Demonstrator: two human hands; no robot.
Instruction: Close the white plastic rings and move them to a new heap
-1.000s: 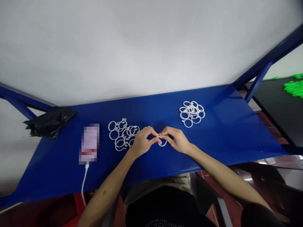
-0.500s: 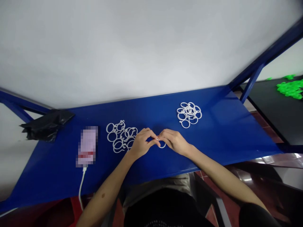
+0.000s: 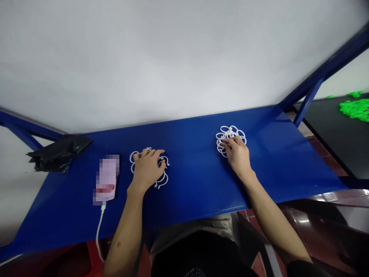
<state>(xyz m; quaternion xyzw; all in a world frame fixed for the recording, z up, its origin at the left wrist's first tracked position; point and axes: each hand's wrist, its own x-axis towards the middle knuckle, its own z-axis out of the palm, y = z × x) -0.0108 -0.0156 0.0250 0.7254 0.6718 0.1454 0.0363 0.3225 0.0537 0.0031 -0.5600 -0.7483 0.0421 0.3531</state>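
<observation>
My left hand (image 3: pixel 147 167) lies on the left pile of white plastic rings (image 3: pixel 160 181), fingers spread over it and covering most of the pile. My right hand (image 3: pixel 238 154) reaches the right pile of white rings (image 3: pixel 230 130). Its fingertips are bent and pressed together at the pile's near edge, apparently on one ring. Both piles sit on a blue metal table (image 3: pixel 196 192).
A phone (image 3: pixel 107 179) with a white cable (image 3: pixel 99 227) lies left of the left pile. A crumpled black bag (image 3: pixel 57 154) sits at the far left edge. A white wall backs the table. Green pieces (image 3: pixel 356 107) lie on a dark surface beyond the blue frame post (image 3: pixel 305 104).
Both hands held one ring together at the table's middle. They have parted: the left went left onto its pile, the right went up and right to the other pile.
</observation>
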